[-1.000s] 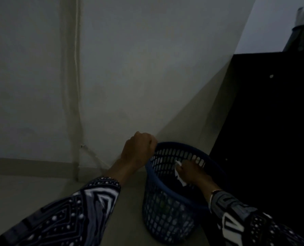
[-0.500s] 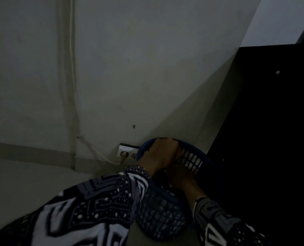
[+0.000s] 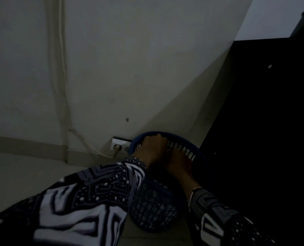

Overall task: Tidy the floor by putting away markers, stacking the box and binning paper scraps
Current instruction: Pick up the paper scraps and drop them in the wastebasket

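Blue plastic basket (image 3: 153,210), lattice sides, stands on the floor (image 3: 23,174) in the corner between the pale wall (image 3: 130,68) and a dark cabinet (image 3: 263,121) on the right; it sits close to both. Left hand (image 3: 152,148) reaches across the mouth of the basket and its curled fingers grip the far rim. Right hand (image 3: 178,163) is down inside the basket mouth, just beside and below the left hand, the two apparently touching. Light is too low to see the right fingers, so cannot tell whether that hand is clamped on anything or relaxed. No paper scrap resolvable in the basket; the interior is just dark. Both forearms wear black-and-white patterned sleeves (image 3: 94,201); the left sleeve covers the near left side of the basket. Right wrist shows a thin light band (image 3: 194,189) at the cuff. On the wall just left of the rim: a white double socket (image 3: 120,146) with a plug in its left outlet, and a pale cable (image 3: 63,86) running from the plug up the wall. Small dark mark (image 3: 127,119) on the wall above the socket. Pale skirting strip (image 3: 23,144) along the wall base at left.
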`<state>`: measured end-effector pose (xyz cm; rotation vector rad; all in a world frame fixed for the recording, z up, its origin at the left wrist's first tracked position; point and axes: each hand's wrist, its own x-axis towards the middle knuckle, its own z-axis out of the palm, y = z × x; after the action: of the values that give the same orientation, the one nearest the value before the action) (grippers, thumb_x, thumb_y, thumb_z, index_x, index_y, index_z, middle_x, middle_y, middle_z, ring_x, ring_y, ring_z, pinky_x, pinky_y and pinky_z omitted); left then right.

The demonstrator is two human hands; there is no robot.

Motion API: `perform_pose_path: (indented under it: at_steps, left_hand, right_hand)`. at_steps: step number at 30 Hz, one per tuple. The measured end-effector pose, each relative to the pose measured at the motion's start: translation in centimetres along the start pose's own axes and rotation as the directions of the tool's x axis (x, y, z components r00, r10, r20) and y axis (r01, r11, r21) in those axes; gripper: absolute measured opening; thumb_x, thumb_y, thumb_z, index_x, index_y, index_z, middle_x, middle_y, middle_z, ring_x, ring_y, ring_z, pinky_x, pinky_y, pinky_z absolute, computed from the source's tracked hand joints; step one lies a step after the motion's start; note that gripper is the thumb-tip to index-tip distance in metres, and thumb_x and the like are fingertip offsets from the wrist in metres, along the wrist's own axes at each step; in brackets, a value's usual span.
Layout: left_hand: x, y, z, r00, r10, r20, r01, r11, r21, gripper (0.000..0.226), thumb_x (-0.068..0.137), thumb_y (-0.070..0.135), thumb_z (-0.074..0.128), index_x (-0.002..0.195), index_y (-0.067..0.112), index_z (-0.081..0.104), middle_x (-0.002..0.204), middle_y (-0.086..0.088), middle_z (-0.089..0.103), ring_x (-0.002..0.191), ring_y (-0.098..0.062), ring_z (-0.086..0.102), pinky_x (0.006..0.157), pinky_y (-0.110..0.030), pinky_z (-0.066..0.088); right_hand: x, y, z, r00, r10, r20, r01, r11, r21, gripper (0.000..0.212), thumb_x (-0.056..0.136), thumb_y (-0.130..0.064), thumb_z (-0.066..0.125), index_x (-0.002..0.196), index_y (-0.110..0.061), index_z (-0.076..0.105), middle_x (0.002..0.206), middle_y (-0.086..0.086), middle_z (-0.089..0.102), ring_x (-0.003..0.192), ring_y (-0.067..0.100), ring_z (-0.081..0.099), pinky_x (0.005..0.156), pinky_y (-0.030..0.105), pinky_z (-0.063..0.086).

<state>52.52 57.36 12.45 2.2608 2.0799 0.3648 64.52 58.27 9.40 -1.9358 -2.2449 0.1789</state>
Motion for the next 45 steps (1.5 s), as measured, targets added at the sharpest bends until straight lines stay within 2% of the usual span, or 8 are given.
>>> perform_pose_path:
  at_steps: [10,13,15,19,23,31,36,45]
  left_hand:
    - [0.5,-0.5,0.1,0.997,-0.070,-0.034,0.058,0.962,-0.268,0.039,0.095,0.037,0.056,0.067,0.012,0.046,0.069,-0.008,0.054,0.056,-0.022,0.052,0.042,-0.026,0.031]
    - [0.4,-0.6,0.2,0.998,-0.050,-0.029,0.039,0.952,-0.305,0.039,0.095,0.040,0.056,0.097,0.002,0.057,0.103,-0.022,0.061,0.094,-0.037,0.060,0.069,-0.042,0.049]
    - [0.5,-0.6,0.3,0.999,-0.037,-0.019,0.030,0.956,-0.292,0.041,0.096,0.038,0.057,0.104,-0.002,0.058,0.107,-0.023,0.059,0.099,-0.038,0.058,0.080,-0.045,0.049]
    - [0.8,-0.6,0.7,1.000,-0.014,-0.026,0.002,0.916,-0.402,0.047,0.099,0.021,0.053,0.055,0.012,0.040,0.057,-0.008,0.043,0.050,-0.021,0.041,0.044,-0.030,0.027]
    - [1.1,-0.2,-0.4,0.989,0.013,-0.147,-0.079,0.887,-0.455,0.056,0.095,0.015,0.056,0.047,0.013,0.026,0.049,-0.004,0.033,0.048,-0.019,0.033,0.051,-0.030,0.021]
    - [1.3,-0.7,0.5,0.987,-0.022,-0.162,-0.054,0.891,-0.451,0.055,0.093,0.012,0.058,0.048,0.013,0.026,0.049,-0.003,0.033,0.046,-0.016,0.030,0.049,-0.030,0.023]
    - [1.1,-0.9,1.6,0.998,-0.061,-0.036,0.039,0.896,-0.443,0.050,0.092,0.029,0.059,0.052,0.014,0.035,0.052,-0.002,0.040,0.043,-0.016,0.033,0.040,-0.024,0.022]
    - [0.1,-0.9,0.7,0.998,0.033,-0.059,-0.054,0.912,-0.406,0.051,0.097,0.026,0.053,0.051,0.015,0.030,0.053,-0.004,0.038,0.048,-0.018,0.033,0.047,-0.031,0.023]
  right_hand:
    - [-0.8,-0.8,-0.6,0.986,0.000,-0.164,-0.002,1.000,-0.013,0.024,0.090,-0.041,0.064,0.096,-0.019,0.071,0.111,0.009,0.070,0.102,0.029,0.066,0.092,0.043,0.053]
    - [-0.9,-0.6,-1.0,0.994,0.018,-0.105,-0.016,1.000,0.022,0.028,0.093,-0.036,0.060,0.106,-0.013,0.069,0.119,0.013,0.066,0.113,0.033,0.062,0.099,0.050,0.050]
    - [-0.7,0.0,-0.7,0.993,-0.040,-0.114,0.052,0.992,0.111,0.022,0.096,-0.022,0.055,0.076,-0.013,0.062,0.101,0.014,0.068,0.099,0.032,0.065,0.089,0.045,0.054]
    - [-0.7,0.6,-0.6,0.978,0.005,-0.208,0.022,0.992,0.126,0.035,0.098,-0.020,0.048,0.063,-0.020,0.046,0.087,0.011,0.067,0.080,0.025,0.062,0.069,0.033,0.039]
    - [-0.8,0.5,-1.3,0.942,0.024,-0.334,0.027,0.988,0.150,0.046,0.097,-0.015,0.046,0.052,-0.022,0.038,0.059,-0.004,0.051,0.052,0.015,0.048,0.052,0.026,0.036]
    - [0.2,0.9,-0.1,0.992,-0.028,-0.119,0.054,0.975,0.217,0.032,0.100,-0.021,0.045,0.100,0.002,0.068,0.113,0.027,0.064,0.111,0.044,0.059,0.077,0.037,0.027]
    - [-0.6,0.8,-0.6,0.989,-0.111,-0.096,0.122,0.985,0.123,0.022,0.095,-0.024,0.057,0.103,-0.009,0.071,0.113,0.018,0.067,0.110,0.038,0.060,0.105,0.050,0.042]
    - [-1.0,1.0,-1.7,0.959,-0.252,-0.131,0.270,0.951,0.150,0.010,0.088,-0.014,0.060,0.094,-0.010,0.066,0.101,0.011,0.066,0.093,0.031,0.063,0.078,0.042,0.055]
